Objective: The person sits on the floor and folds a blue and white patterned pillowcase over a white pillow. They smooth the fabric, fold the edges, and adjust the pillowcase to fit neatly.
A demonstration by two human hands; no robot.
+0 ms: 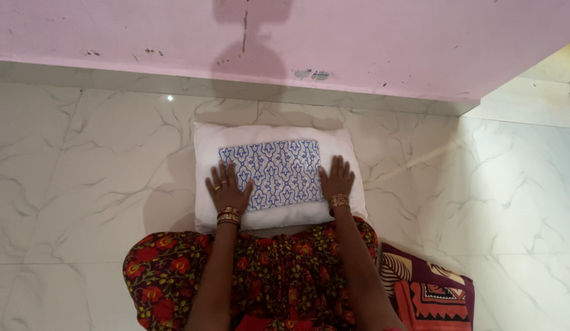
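A white pillow (275,136) is seen lying flat on the white marbled floor (88,165), its far long edge close to the foot of the pink wall (371,37). A folded cloth with a blue and white lattice print (274,171) is laid on top of the pillow, roughly centred, with a band of bare white left around it on all four sides.

The left hand (226,189) is pressed palm down at the cloth's near left corner; the fingers (228,171) are spread apart and laid flat, partly on the printed cloth and partly on the pillow. Nothing is clamped by them. A ring is worn on one finger and gold bangles (228,217) are worn at the wrist.

The right hand (337,178) is pressed palm down at the cloth's right edge, near the near right corner. Its fingers (340,164) are likewise extended and slightly apart, flat on the surface, with nothing gripped. Gold bangles (339,200) are worn at this wrist too.

Both forearms are held nearly straight, reaching forward from the body. A dark garment with red and yellow flowers (174,263) is seen over the knees, touching or just overlapping the pillow's near edge. A folded maroon cloth with orange and cream patterns (429,294) is noted on the floor beside the person's right side, apart from the pillow. A shadow of the person is cast across the wall and floor.
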